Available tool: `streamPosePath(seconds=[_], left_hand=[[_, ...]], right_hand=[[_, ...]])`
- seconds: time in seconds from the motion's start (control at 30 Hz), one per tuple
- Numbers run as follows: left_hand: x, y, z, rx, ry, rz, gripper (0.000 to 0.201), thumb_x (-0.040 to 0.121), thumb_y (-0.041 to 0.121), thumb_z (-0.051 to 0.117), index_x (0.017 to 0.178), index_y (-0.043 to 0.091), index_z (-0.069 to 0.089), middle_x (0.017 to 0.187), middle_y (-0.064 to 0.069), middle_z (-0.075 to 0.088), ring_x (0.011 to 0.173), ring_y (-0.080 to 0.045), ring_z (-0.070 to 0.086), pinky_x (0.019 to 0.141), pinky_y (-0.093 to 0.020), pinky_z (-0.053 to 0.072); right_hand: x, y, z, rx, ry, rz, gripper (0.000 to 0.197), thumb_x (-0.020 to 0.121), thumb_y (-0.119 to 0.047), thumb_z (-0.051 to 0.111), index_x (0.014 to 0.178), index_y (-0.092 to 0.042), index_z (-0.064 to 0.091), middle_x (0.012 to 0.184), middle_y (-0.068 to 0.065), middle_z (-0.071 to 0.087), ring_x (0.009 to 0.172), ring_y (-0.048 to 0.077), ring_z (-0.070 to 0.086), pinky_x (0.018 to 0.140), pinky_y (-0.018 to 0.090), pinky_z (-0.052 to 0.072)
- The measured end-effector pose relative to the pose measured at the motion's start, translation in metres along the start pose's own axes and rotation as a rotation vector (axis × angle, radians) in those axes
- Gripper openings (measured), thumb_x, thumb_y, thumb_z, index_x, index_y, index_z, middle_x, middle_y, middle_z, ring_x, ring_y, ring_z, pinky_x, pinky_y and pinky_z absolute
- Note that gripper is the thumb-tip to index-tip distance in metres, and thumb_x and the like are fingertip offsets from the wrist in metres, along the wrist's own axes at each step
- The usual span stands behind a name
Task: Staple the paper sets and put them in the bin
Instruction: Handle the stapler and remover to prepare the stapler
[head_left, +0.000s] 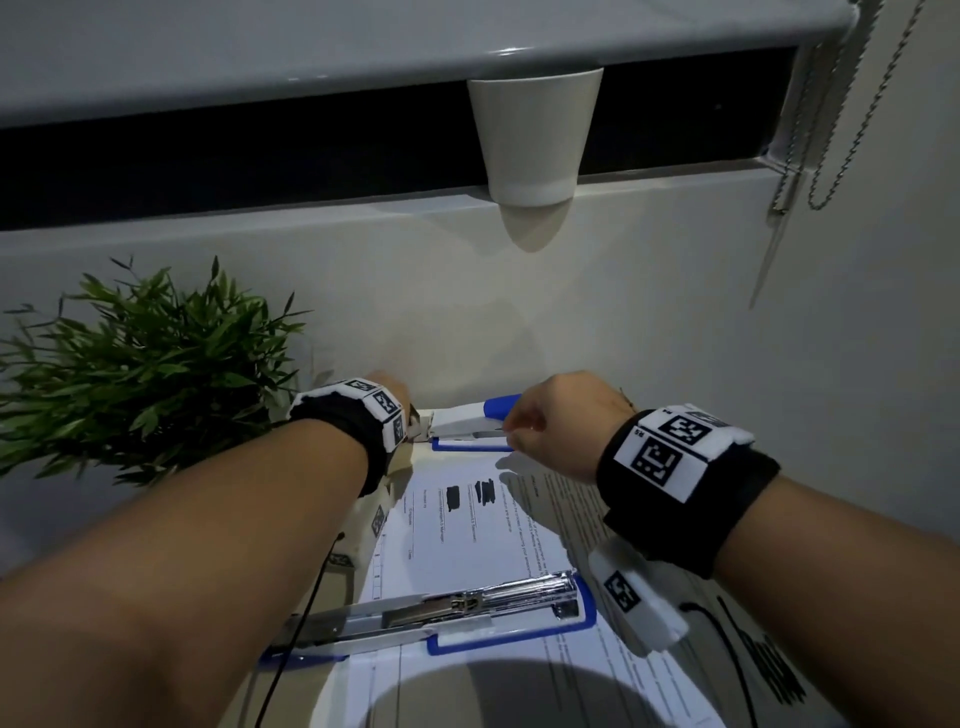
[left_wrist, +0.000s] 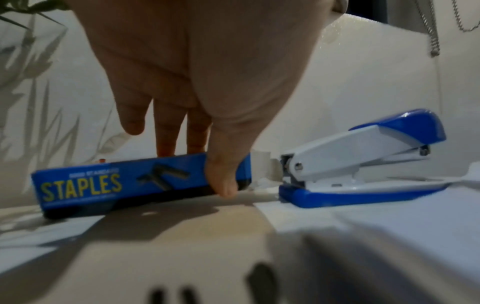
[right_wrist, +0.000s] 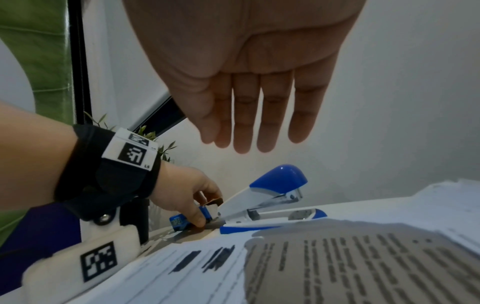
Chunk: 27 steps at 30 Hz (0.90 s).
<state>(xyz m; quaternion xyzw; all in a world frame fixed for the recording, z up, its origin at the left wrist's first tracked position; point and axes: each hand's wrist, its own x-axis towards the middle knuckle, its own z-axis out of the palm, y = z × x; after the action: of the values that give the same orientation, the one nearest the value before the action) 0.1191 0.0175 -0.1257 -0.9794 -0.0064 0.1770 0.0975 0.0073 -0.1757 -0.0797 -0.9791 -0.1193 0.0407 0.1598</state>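
While the left hand (left_wrist: 197, 86) is pinching the blue cardboard staple box (left_wrist: 124, 183), the flat-fingered right hand (right_wrist: 249, 78) is hovering over the blue-and-white plastic stapler (right_wrist: 270, 199) at 12 o'clock, likely reloading before stapling.

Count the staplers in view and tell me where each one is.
2. One closed stapler lies at the far end of the papers, between both hands. One opened-out stapler lies across the papers nearer the person. Others may be hidden.
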Motion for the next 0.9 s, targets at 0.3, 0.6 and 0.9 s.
streamPosePath(seconds=[0.3, 0.6, 0.9], left_hand=[[-0.041, -0.005, -0.020, -0.138, 0.280, 0.124, 0.035, 0.085, 0.026, 0.066, 0.116, 0.011, 0.057, 0.116, -0.013, 0.057, 0.105, -0.029, 0.056, 0.085, -0.032, 0.043], [-0.122, 0.009, -0.036, -0.250, 0.517, 0.373, 0.044, 0.075, 0.030, 0.074, 0.117, 0.024, 0.059, 0.109, 0.000, 0.052, 0.100, -0.020, 0.052, 0.086, -0.029, 0.042], [-0.155, 0.016, -0.018, -0.314, 0.428, 0.450, 0.042, 0.072, 0.032, 0.076, 0.112, 0.026, 0.064, 0.103, 0.004, 0.051, 0.093, -0.015, 0.053, 0.081, -0.024, 0.043]], right_hand=[[-0.010, -0.003, -0.014, 0.122, 0.115, 0.006, 0.022, 0.092, -0.030, 0.055, 0.109, -0.030, 0.069, 0.105, -0.006, 0.069, 0.100, 0.013, 0.059, 0.071, 0.018, 0.035], [-0.015, -0.017, -0.016, 0.176, 0.215, -0.090, 0.022, 0.092, -0.033, 0.056, 0.111, -0.031, 0.069, 0.103, -0.003, 0.056, 0.101, 0.015, 0.053, 0.075, 0.023, 0.034], [-0.036, -0.011, -0.004, 0.026, 0.210, 0.015, 0.022, 0.091, -0.046, 0.053, 0.093, -0.034, 0.071, 0.097, -0.008, 0.036, 0.106, 0.018, 0.036, 0.086, 0.034, 0.038]])
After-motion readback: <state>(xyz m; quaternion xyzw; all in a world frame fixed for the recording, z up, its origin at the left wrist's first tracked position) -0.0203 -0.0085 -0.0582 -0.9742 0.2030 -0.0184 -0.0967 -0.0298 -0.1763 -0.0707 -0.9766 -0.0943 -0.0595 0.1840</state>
